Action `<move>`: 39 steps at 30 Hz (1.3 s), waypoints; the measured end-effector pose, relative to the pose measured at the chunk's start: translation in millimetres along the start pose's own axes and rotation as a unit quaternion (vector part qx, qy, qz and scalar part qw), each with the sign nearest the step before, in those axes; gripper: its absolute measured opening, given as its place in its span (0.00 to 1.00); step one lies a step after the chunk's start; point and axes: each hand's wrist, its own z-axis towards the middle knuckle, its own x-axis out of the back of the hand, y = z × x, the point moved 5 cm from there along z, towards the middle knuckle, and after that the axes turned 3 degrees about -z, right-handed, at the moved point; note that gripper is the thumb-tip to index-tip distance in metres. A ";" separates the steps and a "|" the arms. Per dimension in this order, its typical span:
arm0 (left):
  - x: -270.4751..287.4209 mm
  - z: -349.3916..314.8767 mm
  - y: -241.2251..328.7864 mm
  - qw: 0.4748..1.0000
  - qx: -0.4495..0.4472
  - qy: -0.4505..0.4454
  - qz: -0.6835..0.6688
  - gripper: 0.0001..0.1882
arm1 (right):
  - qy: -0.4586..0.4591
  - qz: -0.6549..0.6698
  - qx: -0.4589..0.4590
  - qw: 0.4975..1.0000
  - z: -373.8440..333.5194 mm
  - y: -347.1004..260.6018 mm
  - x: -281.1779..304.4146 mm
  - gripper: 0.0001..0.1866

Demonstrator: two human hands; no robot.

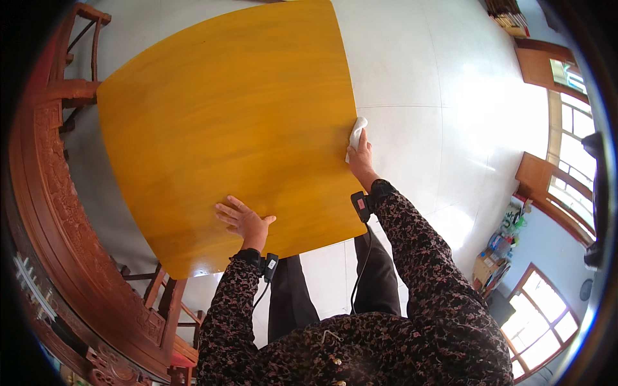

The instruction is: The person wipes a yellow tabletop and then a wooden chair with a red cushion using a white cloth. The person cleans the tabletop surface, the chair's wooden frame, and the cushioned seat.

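Note:
A yellow-brown wooden tabletop (pixel 225 122) with a smooth surface fills the middle of the view. My left hand (pixel 243 220) lies flat near its front edge, fingers spread and holding nothing. At the right edge of the table, my right hand (pixel 362 157) grips a white cloth (pixel 356 134). The cloth is bunched against the edge, partly covered by my fingers. Each of my wrists wears a small black device with a cable.
Carved dark-red wooden furniture (pixel 71 212) curves along the left side, close to the table. Pale floor tiles (pixel 412 77) lie to the right. Boxes and bottles (pixel 496 248) stand by the right wall, near windows with wooden frames (pixel 544 315).

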 end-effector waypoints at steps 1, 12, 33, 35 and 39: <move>-6.5 0.9 -2.4 1.000 0.012 -0.019 0.008 0.79 | -0.003 -0.004 0.004 1.000 -0.8 4.1 -3.2 0.44; 29.1 45.0 74.2 0.984 0.040 -0.020 -0.174 0.73 | -0.037 -0.003 0.066 0.997 -17.9 -11.5 -20.2 0.39; 14.7 64.2 19.8 0.984 0.133 -0.014 -0.117 0.78 | -0.036 -0.213 0.710 0.670 146.4 -219.8 -60.9 0.36; 15.6 65.2 21.9 0.984 0.134 -0.013 -0.117 0.79 | -0.137 -0.278 0.682 0.663 84.9 -161.8 -77.8 0.30; 17.4 64.2 22.8 0.982 0.133 -0.004 -0.137 0.81 | -0.339 0.003 0.554 0.761 23.6 -135.7 -81.3 0.27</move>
